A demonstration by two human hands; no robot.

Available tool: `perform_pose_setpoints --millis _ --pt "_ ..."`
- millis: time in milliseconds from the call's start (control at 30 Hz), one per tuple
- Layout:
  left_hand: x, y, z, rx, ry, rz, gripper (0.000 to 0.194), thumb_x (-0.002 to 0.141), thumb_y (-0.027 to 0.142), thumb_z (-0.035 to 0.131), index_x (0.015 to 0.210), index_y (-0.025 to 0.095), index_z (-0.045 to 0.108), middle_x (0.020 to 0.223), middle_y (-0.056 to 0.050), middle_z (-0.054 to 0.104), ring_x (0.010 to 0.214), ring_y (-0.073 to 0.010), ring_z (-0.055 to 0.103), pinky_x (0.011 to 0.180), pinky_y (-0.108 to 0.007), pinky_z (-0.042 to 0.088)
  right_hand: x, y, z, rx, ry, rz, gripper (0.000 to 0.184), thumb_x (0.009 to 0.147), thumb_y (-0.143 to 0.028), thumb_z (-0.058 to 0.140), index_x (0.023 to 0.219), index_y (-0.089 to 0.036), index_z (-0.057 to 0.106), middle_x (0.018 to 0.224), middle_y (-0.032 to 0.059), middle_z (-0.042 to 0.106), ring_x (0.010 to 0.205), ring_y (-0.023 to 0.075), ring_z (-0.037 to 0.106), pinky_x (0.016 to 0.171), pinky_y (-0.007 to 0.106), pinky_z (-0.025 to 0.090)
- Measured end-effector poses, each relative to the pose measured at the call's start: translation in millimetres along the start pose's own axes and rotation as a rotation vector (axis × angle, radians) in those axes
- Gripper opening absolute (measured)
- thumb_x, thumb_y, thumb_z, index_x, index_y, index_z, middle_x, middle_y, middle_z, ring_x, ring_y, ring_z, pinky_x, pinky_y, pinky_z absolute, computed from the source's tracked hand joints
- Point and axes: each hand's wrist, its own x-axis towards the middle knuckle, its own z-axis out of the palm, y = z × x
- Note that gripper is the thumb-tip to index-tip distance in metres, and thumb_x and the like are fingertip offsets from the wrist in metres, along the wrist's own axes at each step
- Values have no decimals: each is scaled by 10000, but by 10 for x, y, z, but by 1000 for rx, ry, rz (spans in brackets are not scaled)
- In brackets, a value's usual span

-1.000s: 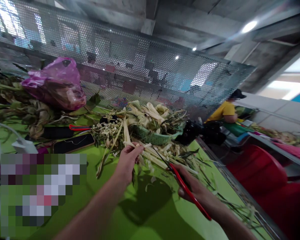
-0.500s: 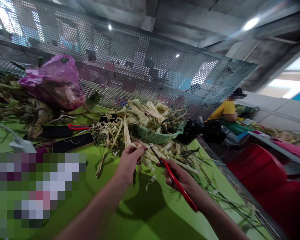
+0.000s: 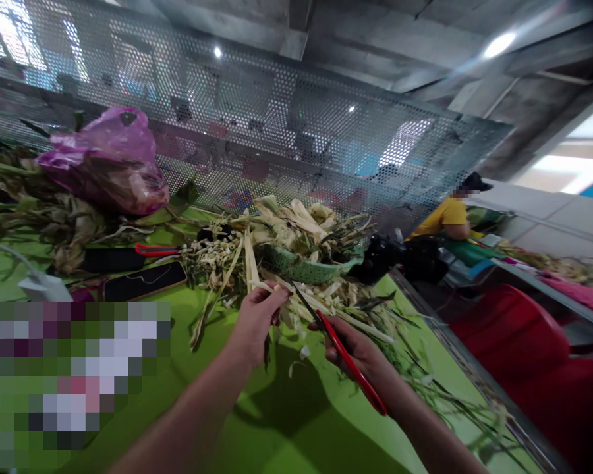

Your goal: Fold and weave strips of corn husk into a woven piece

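My left hand (image 3: 263,311) pinches a pale plant stalk (image 3: 261,286) between thumb and fingers. In my right hand (image 3: 352,343) is a pair of red-handled scissors (image 3: 348,359); the dark blades point up and left, their tips close to my left fingertips. Whether the blades touch the stalk I cannot tell. Just beyond my hands stands a pale green basket (image 3: 316,268) heaped with dry husks and leaves (image 3: 301,224). Cut stems and pale scraps lie around it on the green table (image 3: 197,408).
On the left are a phone (image 3: 145,282), a red-handled cutter (image 3: 155,250), a white plug (image 3: 44,289) with a cable and a purple plastic bag (image 3: 109,164). A perforated metal screen (image 3: 277,125) runs along the back. Red chairs (image 3: 518,336) and a person in yellow (image 3: 445,217) are to the right.
The scissors in my right hand have shifted very slightly left. My left hand and the stalk stay almost where they were.
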Motion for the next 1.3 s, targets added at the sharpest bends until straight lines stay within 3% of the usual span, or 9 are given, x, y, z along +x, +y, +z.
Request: perform_pose_setpoints --millis 133,267,433,567,833,1000,1167,1300 --pt "-2 6 2 16 -10 12 261 629 336 754 749 156 608 643 35 524 480 -31 359 446 -169 269 0 -8 -14 -23 46 6 438 797 -505 577 1090 -183 623 854 47 592 680 156 525 594 245 431" --pt "-11 -10 -14 48 -44 8 250 675 387 709 755 161 638 675 14 535 499 -45 376 454 -181 291 -22 -34 -57 -38 74 6 472 822 -504 551 1176 -193 575 801 38 567 741 183 546 650 270 455" --pt "-3 -21 -34 62 -76 -14 120 729 297 594 729 181 624 618 19 482 514 -77 405 478 -196 326 -53 -56 -140 -121 57 -18 524 858 -497 508 1311 -240 449 916 50 578 899 220 558 814 322 459" --pt "21 1 -41 195 -114 34 115 695 270 641 777 190 631 621 25 515 504 -76 409 476 -196 301 -65 -56 -201 -103 51 -11 550 849 -507 517 1337 -275 416 1059 58 582 999 237 545 878 334 444" --pt "18 75 -19 397 -318 79 154 726 319 632 749 191 714 803 -50 686 740 -160 576 697 -242 415 -28 -93 -264 141 169 75 462 768 -474 634 1157 -236 562 829 35 620 772 196 574 712 296 466" --pt "-53 81 -27 528 -433 -47 167 712 296 607 737 182 727 709 -52 678 604 -157 563 585 -238 414 96 -93 -161 358 210 49 535 660 -327 754 1133 -237 522 906 24 644 846 174 594 765 279 467" --pt "-49 2 -74 772 -586 -8 141 673 212 584 638 196 720 583 -21 653 514 -147 529 518 -228 384 200 -121 -17 457 187 42 539 581 -182 779 1065 -219 545 797 -9 630 715 143 591 682 260 471" --pt "-34 49 -67 810 -580 78 136 677 215 615 730 210 740 685 -47 699 594 -176 590 570 -254 432 219 -157 13 464 179 69 521 545 -125 777 1013 -204 562 709 -39 603 610 110 548 595 231 442"
